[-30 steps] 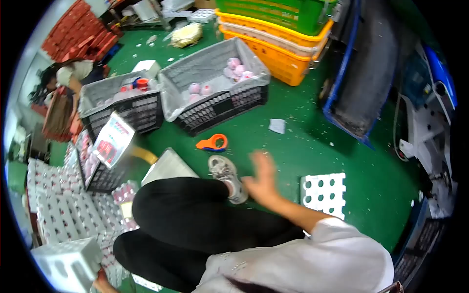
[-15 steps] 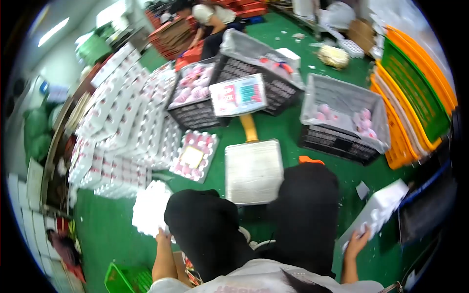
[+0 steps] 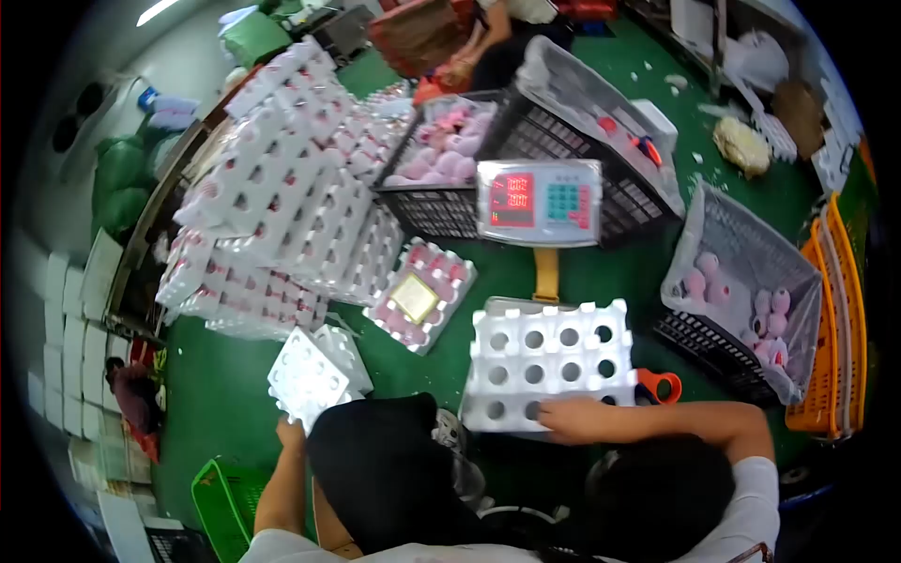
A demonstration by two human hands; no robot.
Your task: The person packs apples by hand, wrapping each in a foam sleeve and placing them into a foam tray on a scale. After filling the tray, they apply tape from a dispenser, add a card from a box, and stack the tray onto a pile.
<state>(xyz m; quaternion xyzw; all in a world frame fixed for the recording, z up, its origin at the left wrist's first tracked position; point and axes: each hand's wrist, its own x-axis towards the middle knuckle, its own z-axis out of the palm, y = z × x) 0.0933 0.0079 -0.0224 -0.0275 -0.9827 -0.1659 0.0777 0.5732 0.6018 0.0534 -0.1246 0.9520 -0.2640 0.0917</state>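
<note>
My right hand [image 3: 568, 419] grips the near edge of a white foam tray [image 3: 551, 375] with rows of round holes. The tray lies over the platform of a digital scale, whose lit display panel [image 3: 539, 203] stands on a yellow post [image 3: 546, 275]. At the left, my left hand [image 3: 292, 433] is closed on the lower corner of another white foam tray [image 3: 305, 380], its fingertips partly hidden. A filled tray [image 3: 436, 279] of pink net-wrapped round items, with a square card on top, lies between that tray and the scale.
Tall stacks of foam trays [image 3: 282, 188] rise at the left. Black crates with pink wrapped items stand behind the scale [image 3: 441, 202] and at the right [image 3: 723, 352]. Orange-handled scissors [image 3: 660, 386] lie beside the scale. A person [image 3: 507, 47] crouches at the back.
My right hand has brought a foam tray from the far right onto the scale, and its display is now lit red. My left hand stays at its tray. The view has shifted.
</note>
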